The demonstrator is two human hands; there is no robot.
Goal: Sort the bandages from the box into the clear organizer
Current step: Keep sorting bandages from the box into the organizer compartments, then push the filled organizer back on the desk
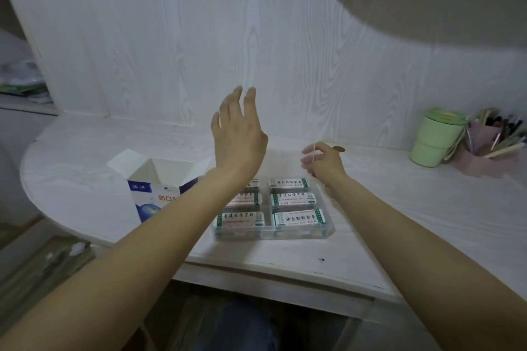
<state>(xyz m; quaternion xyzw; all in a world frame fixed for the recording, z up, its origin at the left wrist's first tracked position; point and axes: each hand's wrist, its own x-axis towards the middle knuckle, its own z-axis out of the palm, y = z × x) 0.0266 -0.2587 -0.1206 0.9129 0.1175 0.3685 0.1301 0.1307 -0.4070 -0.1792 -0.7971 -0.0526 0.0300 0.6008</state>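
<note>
Your left hand (238, 134) is raised above the desk with fingers straight and spread, holding nothing; your right hand (322, 161) has its fingers curled around the raised edge of what looks like the organizer's clear lid (313, 155), hard to make out. Bandages (298, 218) show as white packets with green ends and dark printed characters, lying flat. Clear organizer (273, 232) sits on the white desk (399, 208) near its front edge, six compartments in two columns, each with packets; your left forearm covers part of the left column. Cardboard box (159, 182), white and blue, stands just left of the organizer, flaps open, inside looks white, contents not visible. Green cup (433, 137) and pink pen holder (484, 148) stand well apart at far right by the wall. Bare desk surface lies right of the organizer and behind it.
</note>
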